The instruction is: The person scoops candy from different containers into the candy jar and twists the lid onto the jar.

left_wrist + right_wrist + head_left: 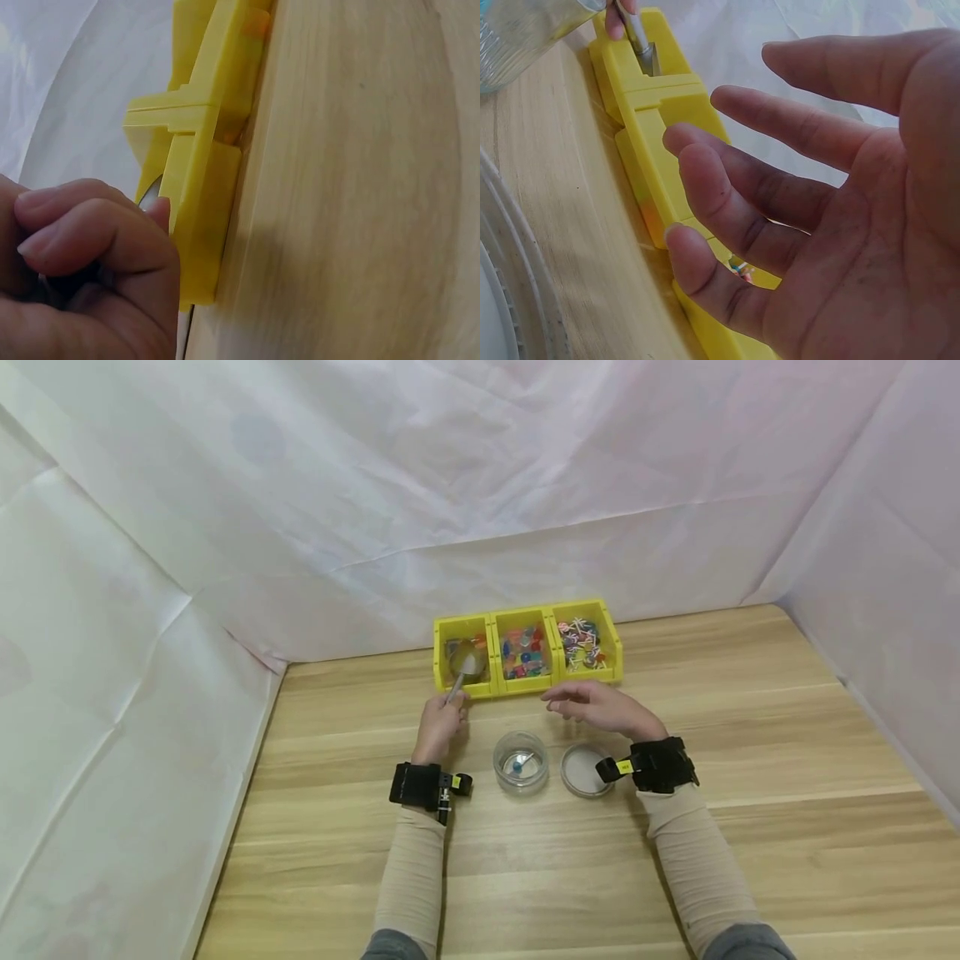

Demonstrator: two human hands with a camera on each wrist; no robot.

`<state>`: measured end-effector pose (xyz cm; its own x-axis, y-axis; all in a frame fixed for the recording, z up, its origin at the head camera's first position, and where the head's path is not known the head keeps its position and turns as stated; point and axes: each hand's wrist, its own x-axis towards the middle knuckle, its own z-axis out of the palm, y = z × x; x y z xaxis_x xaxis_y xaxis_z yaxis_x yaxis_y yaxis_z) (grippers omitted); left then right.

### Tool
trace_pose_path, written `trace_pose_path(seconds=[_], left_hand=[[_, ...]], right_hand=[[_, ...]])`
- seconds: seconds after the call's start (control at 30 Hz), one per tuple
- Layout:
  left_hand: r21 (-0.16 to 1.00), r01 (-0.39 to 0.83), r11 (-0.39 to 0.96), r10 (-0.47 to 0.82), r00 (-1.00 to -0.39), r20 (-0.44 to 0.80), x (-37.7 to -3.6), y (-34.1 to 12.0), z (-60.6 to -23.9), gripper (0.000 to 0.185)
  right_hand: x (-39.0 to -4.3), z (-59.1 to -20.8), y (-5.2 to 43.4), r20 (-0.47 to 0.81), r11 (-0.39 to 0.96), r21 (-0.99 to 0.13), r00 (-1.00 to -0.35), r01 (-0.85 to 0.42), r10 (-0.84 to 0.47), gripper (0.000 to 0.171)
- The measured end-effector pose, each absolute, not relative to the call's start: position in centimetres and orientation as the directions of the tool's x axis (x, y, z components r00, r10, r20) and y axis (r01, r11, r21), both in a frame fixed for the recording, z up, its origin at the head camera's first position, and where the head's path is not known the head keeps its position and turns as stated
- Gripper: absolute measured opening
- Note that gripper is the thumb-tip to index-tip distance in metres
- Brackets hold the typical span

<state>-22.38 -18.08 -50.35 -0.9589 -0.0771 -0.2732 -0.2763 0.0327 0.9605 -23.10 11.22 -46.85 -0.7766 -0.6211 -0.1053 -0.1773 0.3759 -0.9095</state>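
My left hand point(439, 727) grips the handle of a metal scoop point(470, 663), whose head is inside the left yellow bin point(442, 683). In the left wrist view the curled fingers point(112, 232) hide most of the handle. My right hand point(596, 706) hovers in front of the right-hand bins with its fingers loosely spread and nothing in them. Between the forearms stands a clear round jar point(521, 785), with a small blue ball on a white stick point(517, 767) inside. A round lid point(579, 772) lies to the jar's right, near my right wrist.
Joined to the left bin are a middle yellow bin point(553, 662) of colourful translucent pieces and a right yellow bin point(617, 660) of small coloured balls on white sticks. White sheeting point(525, 560) rises behind the wooden table point(750, 710) and along both sides.
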Motion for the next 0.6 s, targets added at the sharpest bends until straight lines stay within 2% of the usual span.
trace_pose_path(seconds=[0.27, 0.37, 0.5, 0.6], left_hand=[[0.957, -0.281, -0.079, 0.008, -0.96, -0.281, -22.45, -18.57, -50.71, 0.036], [0.961, -0.273, -0.033, -0.02, -0.961, -0.274, -22.42, -18.62, -50.64, 0.035], [0.959, -0.269, 0.095, -0.087, -0.961, -0.261, -22.55, -18.33, -50.46, 0.034], [0.952, -0.279, 0.122, -0.085, -0.959, -0.27, -22.72, -18.08, -50.37, 0.034]], right_hand=[[-23.11, -47.0, 11.2, -0.115, 0.397, -0.899, -0.773, -0.187, -0.624, 0.039], [-23.12, -46.99, 11.04, -0.128, 0.406, -0.897, -0.775, -0.176, -0.618, 0.039], [-23.21, -47.14, 10.99, -0.126, 0.413, -0.892, -0.774, -0.186, -0.62, 0.039], [-23.28, -47.22, 11.05, -0.112, 0.412, -0.887, -0.77, -0.207, -0.628, 0.039]])
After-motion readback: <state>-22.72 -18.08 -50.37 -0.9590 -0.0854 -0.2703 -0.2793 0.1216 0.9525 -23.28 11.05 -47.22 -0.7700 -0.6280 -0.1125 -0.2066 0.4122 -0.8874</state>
